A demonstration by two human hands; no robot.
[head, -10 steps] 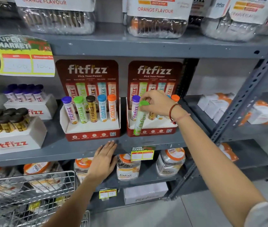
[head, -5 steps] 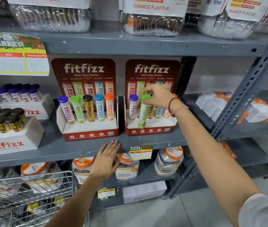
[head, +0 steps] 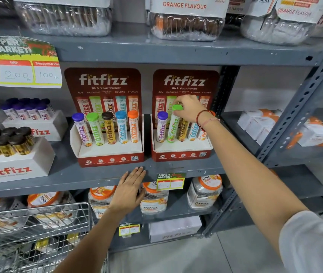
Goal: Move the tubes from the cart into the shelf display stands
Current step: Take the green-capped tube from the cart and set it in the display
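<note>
While pinching the green plastic cap from above, grips the green-capped white fitfizz tube [head: 173, 127] with the right hand [head: 189, 110], fingertips closed round the top so that the body hangs free and can be steered. Holds the tube slightly tilted, foot at the second slot of the right-hand red-and-white cardboard display stand [head: 182, 150], just beside the purple-capped tube [head: 161, 127] on one side and a yellow-labelled tube [head: 183, 129] on the other; cannot tell whether fully seated. Matches the order in the full left-hand stand [head: 107, 152], where green also comes second, which is likely the reason for this slot. Rests the left hand [head: 130, 191] flat and open, grasping nothing, on the front edge of the grey metal shelf [head: 58, 184], apparently as a brace for the reach. Keeps the wire shopping cart [head: 38, 219] close at lower left; contents too blurred to name.
</note>
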